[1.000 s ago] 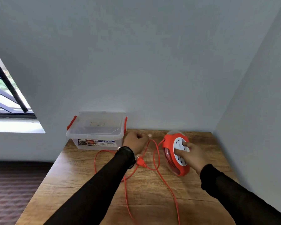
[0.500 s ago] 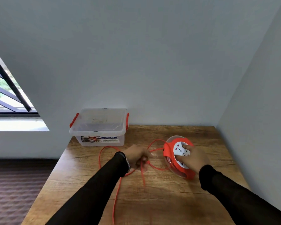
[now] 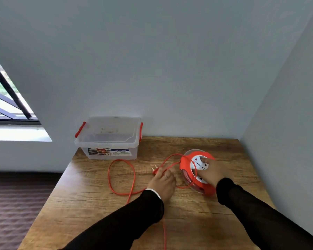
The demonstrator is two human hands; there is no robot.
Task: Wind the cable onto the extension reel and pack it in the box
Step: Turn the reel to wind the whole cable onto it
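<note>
1. Because winding has barely begun, the clear plastic storage box with red latches [image 3: 108, 139] waits with its lid on at eleven o'clock on the wooden bench [image 3: 188, 222], against the wall.
2. Loose loops of the thin orange cable [image 3: 121, 177] lie just right of it; one strand trails toward six o'clock.
3. The left hand [image 3: 163, 183] rests on the cable near its orange plug [image 3: 155, 169], apparently feeding slack; whether its fingers [image 3: 167, 175] pinch it, I cannot tell.
4. At two o'clock, the right hand [image 3: 212, 173] grips the round orange extension reel with white socket face [image 3: 197, 170], propped on edge, likely for cranking.
</note>
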